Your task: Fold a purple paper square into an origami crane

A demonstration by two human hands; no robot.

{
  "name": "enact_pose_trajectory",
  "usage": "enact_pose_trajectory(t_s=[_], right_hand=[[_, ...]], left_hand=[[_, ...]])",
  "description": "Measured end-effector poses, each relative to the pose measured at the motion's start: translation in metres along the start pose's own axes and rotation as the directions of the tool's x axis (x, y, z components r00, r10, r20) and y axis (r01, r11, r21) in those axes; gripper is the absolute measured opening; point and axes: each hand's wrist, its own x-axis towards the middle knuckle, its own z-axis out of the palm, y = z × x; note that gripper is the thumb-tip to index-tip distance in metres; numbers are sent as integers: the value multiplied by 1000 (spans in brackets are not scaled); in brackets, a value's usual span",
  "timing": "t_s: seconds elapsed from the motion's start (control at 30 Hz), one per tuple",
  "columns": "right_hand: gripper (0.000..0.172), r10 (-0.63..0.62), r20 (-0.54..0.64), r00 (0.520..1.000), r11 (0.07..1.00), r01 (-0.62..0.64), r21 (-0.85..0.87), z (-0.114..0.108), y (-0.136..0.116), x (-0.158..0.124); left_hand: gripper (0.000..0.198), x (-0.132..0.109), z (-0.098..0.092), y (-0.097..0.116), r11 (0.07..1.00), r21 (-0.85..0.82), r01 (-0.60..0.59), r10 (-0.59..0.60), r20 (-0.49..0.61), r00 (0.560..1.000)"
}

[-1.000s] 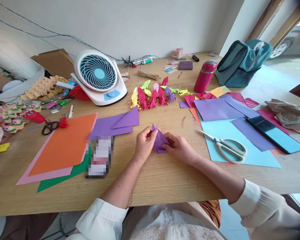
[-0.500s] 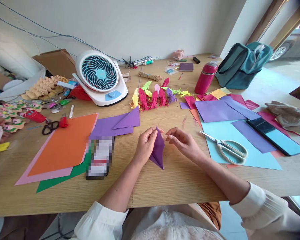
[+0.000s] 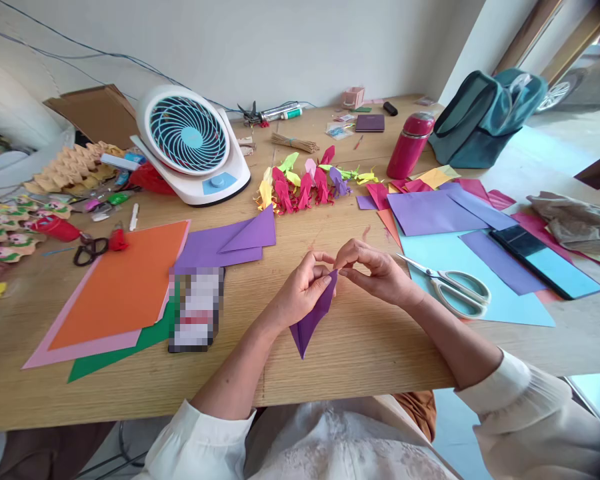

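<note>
A folded piece of purple paper (image 3: 314, 319), long and pointed at its lower end, is pinched between the thumb and fingers of my left hand (image 3: 300, 293). My right hand (image 3: 375, 272) has its thumb and forefinger closed together at the paper's upper tip. The fingertips of both hands are close together there, and the fingers partly hide the tip. The paper is tilted, its lower point toward me, above the wooden table (image 3: 380, 353). Beyond my hands lies a cluster of folded paper figures (image 3: 305, 187) in red, yellow, green and purple.
Scissors (image 3: 455, 287) lie on light blue paper (image 3: 510, 317) at right, near a dark phone (image 3: 545, 263). Orange sheets (image 3: 120, 287) and purple sheets (image 3: 215, 247) lie at left. A white fan (image 3: 193, 143), a red flask (image 3: 410, 147) and a teal bag (image 3: 480, 127) stand farther back.
My right hand has come in from the right, its fingers closing at the paper's upper tip. The paper has tilted, its tip swinging right and its lower point left.
</note>
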Motion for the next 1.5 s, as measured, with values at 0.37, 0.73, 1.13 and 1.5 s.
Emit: enact_pose_trajectory(t_s=[0.37,0.73,1.13,1.5], right_hand=[[12,-56,155,986,998,55,14,-9,-4,0],[9,1,217,976,999,7,-35,-11,-3,-1],[8,99,206,974,978,-57,-202,-8,-3,-1],[9,109,130,986,972,-78,-224,-2,3,-3]], left_hand=[[21,-4,-8,4,998,5,62,-62,174,983],[21,-5,-8,3,995,74,70,-83,196,977],[25,-3,0,2,961,270,-55,18,139,990],[35,-2,6,-2,867,489,-92,89,29,996]])
